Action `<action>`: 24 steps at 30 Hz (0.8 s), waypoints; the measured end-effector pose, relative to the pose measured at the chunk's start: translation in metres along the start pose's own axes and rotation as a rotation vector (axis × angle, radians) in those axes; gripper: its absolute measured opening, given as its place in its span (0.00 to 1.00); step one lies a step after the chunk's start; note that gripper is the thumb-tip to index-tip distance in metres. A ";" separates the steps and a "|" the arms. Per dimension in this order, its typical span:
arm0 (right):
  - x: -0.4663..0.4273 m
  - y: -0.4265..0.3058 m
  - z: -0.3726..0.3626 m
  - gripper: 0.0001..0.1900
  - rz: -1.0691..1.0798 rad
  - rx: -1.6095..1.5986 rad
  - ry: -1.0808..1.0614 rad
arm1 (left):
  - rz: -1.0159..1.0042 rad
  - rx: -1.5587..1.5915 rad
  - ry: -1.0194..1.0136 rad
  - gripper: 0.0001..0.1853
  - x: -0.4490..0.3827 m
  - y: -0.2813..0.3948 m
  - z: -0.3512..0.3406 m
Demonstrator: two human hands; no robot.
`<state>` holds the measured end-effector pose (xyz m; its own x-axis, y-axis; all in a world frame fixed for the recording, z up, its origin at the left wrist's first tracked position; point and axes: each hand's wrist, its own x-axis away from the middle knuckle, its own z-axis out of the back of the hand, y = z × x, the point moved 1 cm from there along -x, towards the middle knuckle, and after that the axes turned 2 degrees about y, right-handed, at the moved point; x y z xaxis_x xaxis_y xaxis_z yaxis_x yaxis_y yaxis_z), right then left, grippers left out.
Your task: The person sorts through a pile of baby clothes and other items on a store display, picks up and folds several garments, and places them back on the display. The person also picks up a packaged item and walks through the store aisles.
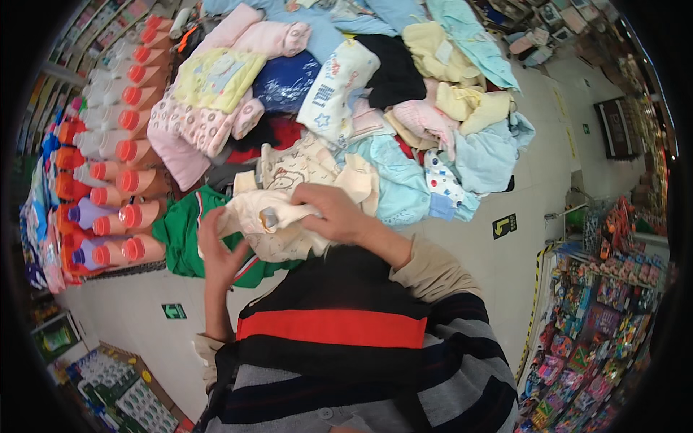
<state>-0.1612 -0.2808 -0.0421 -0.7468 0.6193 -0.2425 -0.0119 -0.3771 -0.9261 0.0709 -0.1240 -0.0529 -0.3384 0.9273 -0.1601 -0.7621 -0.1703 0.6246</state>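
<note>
A cream printed baby garment (292,249) lies bunched at the near edge of a heap of clothes, just in front of my body. My right hand (333,214) grips a gathered fold of it, with fingers and thumb closed on the cloth. On the other side, my left hand (221,249) is spread, thumb apart from the fingers, at the garment's left end; whether the fingertips pinch the cloth is hard to tell. Beneath and left of the hands is a green garment (181,233) with a red and white stripe. A second cream printed piece (298,165) lies just beyond.
Rows of bottles with red caps (130,181) stand left of the heap. Light blue (398,178), pink (178,146) and yellow (222,78) baby clothes are piled ahead. Racks of small packaged goods (584,335) stand at the lower right, cartons (127,389) at the lower left.
</note>
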 end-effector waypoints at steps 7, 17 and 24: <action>0.002 -0.044 0.001 0.14 -0.060 -0.109 -0.101 | -0.047 0.233 -0.078 0.30 0.006 0.026 -0.062; 0.010 -0.028 0.043 0.09 -0.118 0.132 0.165 | 0.086 0.294 0.058 0.09 -0.034 0.023 0.012; -0.045 -0.046 0.093 0.08 0.255 0.351 0.446 | -0.307 0.156 0.200 0.09 -0.108 0.064 0.076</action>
<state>-0.1893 -0.3555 0.0380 -0.4064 0.6794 -0.6109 -0.1445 -0.7080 -0.6913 0.1005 -0.2102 0.0627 -0.2201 0.8413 -0.4937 -0.7571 0.1719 0.6303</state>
